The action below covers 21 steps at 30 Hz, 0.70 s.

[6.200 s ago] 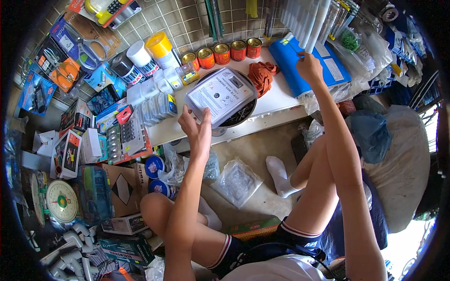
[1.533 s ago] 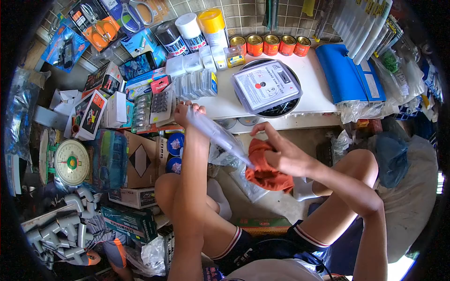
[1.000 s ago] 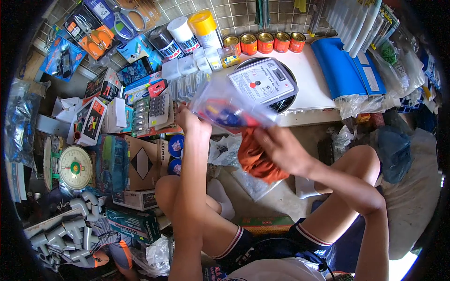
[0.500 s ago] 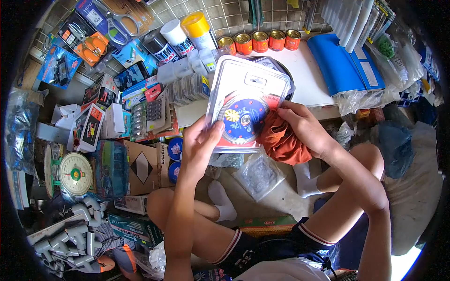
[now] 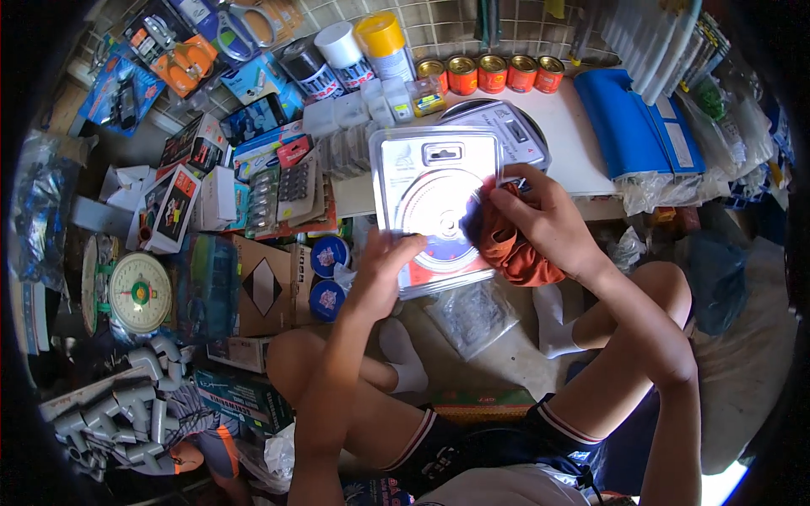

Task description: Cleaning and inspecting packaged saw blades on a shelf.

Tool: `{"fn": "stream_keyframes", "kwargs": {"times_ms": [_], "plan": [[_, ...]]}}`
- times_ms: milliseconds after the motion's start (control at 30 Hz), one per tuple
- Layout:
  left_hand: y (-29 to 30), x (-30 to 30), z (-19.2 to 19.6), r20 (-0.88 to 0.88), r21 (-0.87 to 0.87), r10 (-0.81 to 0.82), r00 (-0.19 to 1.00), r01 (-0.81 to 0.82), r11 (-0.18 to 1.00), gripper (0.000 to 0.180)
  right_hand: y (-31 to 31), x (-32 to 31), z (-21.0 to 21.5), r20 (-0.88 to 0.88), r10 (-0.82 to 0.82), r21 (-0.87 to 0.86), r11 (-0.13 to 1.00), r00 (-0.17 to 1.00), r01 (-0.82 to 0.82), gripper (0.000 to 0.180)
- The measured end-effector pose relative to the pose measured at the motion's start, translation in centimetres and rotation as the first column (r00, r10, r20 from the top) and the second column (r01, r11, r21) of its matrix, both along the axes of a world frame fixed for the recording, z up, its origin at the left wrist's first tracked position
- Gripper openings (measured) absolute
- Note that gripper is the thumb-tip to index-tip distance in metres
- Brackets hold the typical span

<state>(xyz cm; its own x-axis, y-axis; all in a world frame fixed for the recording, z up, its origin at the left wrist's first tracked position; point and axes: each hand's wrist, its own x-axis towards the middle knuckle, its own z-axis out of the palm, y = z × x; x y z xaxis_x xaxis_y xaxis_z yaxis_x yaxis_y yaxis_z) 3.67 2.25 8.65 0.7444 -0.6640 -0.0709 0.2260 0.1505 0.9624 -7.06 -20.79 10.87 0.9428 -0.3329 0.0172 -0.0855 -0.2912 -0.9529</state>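
A clear plastic blister pack with a round saw blade (image 5: 440, 181) is held up in front of me, bright glare washing out its middle. My left hand (image 5: 380, 268) grips the lower left edge, thumb lying on the front. In my right hand (image 5: 544, 218) is a bunched rust-orange cloth (image 5: 519, 253), with the fingers at the pack's right edge. The cloth hangs beside and partly over that edge. Behind the pack, another flat blister pack (image 5: 502, 131) rests on a dark round thing on the white shelf.
Red-orange tins (image 5: 492, 74) and spray cans (image 5: 384, 46) line the shelf's back. A blue folder (image 5: 637, 126) lies to the right. At left are a dial scale (image 5: 139, 291), boxes and grey pipe fittings (image 5: 126, 422). A plastic bag (image 5: 472, 316) lies on the floor between my feet.
The blister pack has turned more upright and dropped slightly, catching strong glare. My left hand has moved lower and a little right. The view has shifted, revealing more of the pack behind.
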Motion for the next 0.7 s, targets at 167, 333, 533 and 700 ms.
{"fn": "stream_keyframes", "kwargs": {"times_ms": [167,333,533,700], "plan": [[-1.0,-0.3,-1.2,-0.328,-0.145,0.08,0.941,-0.134,0.98,0.04,-0.2,1.5,2.1,0.136,-0.132,-0.094,0.985,0.982,0.145,0.032],[-1.9,0.1,-2.1,-0.452,-0.203,0.079,0.889,-0.189,0.961,0.038,-2.7,2.1,3.2,0.243,-0.144,0.546,0.837,0.959,-0.012,0.039],[-2.3,-1.0,-1.8,-0.344,-0.204,0.167,0.924,-0.247,0.947,0.038,-0.8,2.8,5.1,0.199,-0.384,0.563,0.798,0.902,0.215,0.047],[-2.4,-1.9,-0.6,-0.212,-0.218,0.182,0.96,-0.228,0.949,0.034,-1.0,2.3,5.3,0.16,-0.336,0.529,0.823,0.928,0.207,0.043]]}}
